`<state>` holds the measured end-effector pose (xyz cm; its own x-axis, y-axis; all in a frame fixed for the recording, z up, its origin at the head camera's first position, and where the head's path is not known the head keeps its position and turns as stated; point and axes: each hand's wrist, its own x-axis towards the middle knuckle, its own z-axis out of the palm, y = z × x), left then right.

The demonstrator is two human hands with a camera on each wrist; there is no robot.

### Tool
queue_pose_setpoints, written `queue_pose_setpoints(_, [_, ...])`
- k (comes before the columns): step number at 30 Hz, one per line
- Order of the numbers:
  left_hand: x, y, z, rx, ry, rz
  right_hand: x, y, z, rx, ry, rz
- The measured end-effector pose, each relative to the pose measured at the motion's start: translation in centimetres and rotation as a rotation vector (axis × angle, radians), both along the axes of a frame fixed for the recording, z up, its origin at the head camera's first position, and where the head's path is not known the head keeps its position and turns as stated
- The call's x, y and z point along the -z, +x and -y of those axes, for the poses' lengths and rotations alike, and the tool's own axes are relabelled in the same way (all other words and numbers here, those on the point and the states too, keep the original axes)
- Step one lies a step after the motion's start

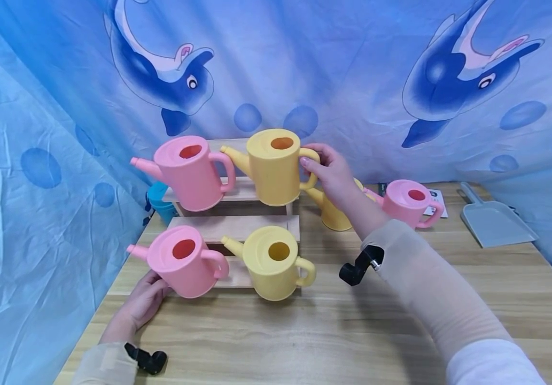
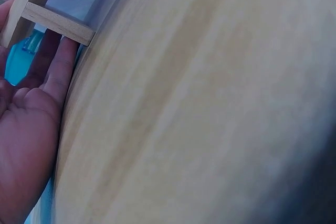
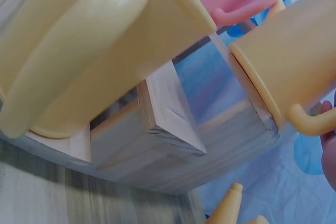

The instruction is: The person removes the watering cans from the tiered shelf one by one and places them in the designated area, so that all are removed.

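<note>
A stepped wooden stand (image 1: 237, 227) carries watering cans on its tiers, spouts pointing left. My right hand (image 1: 335, 174) grips the handle of the upper yellow watering can (image 1: 273, 174), whose base sits at the top tier's right end in the right wrist view. Left of it is the upper pink watering can (image 1: 191, 182). On the bottom tier are a lower pink watering can (image 1: 181, 272) and a lower yellow watering can (image 1: 268, 275). My left hand (image 1: 143, 302) holds the stand's lower left side, its fingers reaching behind a wooden crosspiece (image 2: 60, 22) in the left wrist view.
Behind my right forearm stand another yellow watering can (image 1: 335, 216) and another pink watering can (image 1: 401, 206). A grey dustpan (image 1: 497, 220) lies at the table's right. Behind the stand's left side is a teal container (image 1: 162, 206). A blue dolphin-print curtain (image 1: 343, 64) backs the wooden table (image 1: 276, 342).
</note>
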<state>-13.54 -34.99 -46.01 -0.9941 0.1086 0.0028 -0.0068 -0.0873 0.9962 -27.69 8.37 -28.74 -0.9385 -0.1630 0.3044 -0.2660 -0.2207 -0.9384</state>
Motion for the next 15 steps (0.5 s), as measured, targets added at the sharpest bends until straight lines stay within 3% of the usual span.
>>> queue_pose_setpoints(8, [0.12, 0.14, -0.05, -0.011, -0.015, 0.023, 0.14, 0.26, 0.78, 0.053, -0.104, 0.036])
queue_pose_setpoints(15, [0.06, 0.12, -0.01, 0.016, 0.021, -0.022, 0.28, 0.33, 0.87, 0.095, -0.119, 0.028])
